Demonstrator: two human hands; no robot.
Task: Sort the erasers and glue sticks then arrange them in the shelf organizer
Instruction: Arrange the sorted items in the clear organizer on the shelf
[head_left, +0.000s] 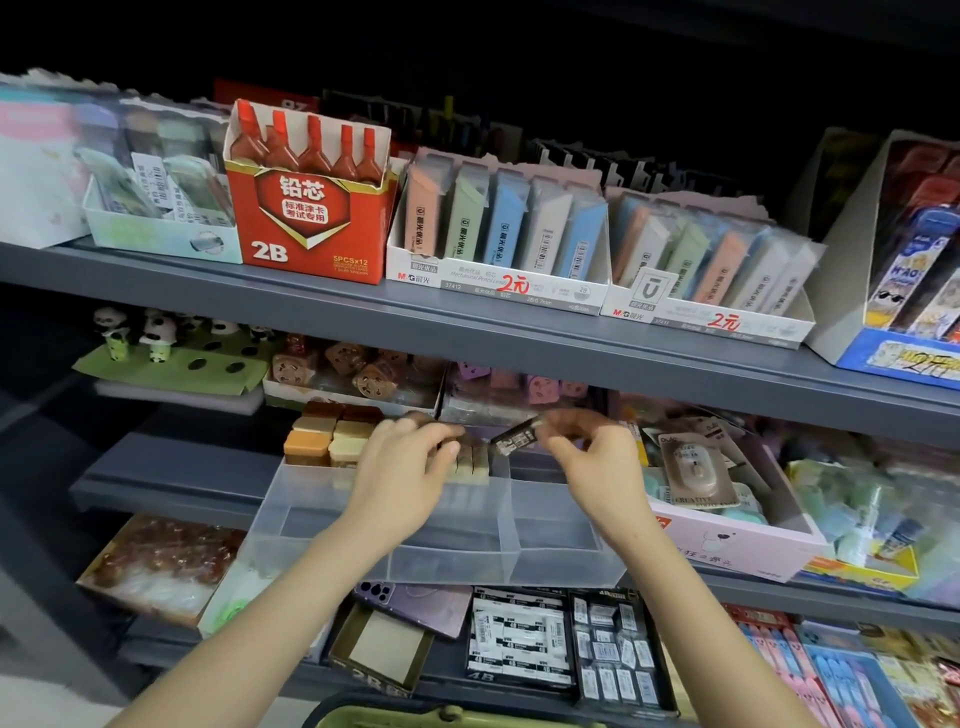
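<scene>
Eraser (513, 439) slants lower-left to upper-right, pinched by right hand (597, 460); grip of left hand (405, 462) unclear.

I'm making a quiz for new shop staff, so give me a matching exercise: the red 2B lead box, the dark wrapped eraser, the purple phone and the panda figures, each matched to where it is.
Things:
1. red 2B lead box
2. dark wrapped eraser
3. purple phone
4. panda figures

Places:
A. below the clear organizer, on the lower shelf
B. pinched in the right hand
C. on the top shelf
D. on the green holed card, left of the middle shelf

Pairs: 1-C, 2-B, 3-A, 4-D
</scene>
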